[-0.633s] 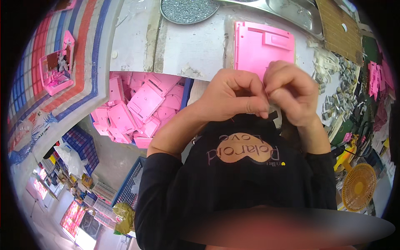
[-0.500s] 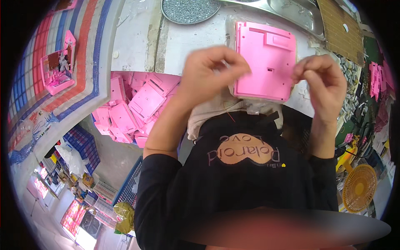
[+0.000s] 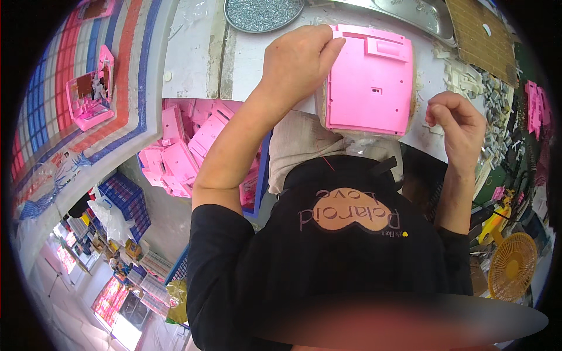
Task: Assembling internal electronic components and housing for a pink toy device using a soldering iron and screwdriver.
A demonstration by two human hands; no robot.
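A flat pink plastic casing [image 3: 366,88] with small holes and a raised block lies on a padded base wrapped in clear film, on the white table in front of me. My left hand [image 3: 298,61] is at the casing's far left corner, fingers curled down and thumb against them; what the fingertips pinch, if anything, is hidden. To the right of the casing, apart from it, my right hand [image 3: 458,126] is raised with thumb and fingers closed together. Anything between those fingertips is too small to make out.
A round metal dish of screws [image 3: 263,13] and a steel tray [image 3: 415,17] stand at the far side. Small pale plastic parts [image 3: 494,123] are heaped on the right. A blue crate [image 3: 264,169] of pink casings sits at my left, and a yellow fan [image 3: 512,264] lower right.
My left hand has moved away from me to the casing's far left corner. My right hand has drawn slightly away from the casing's right edge. The view has shifted a little.
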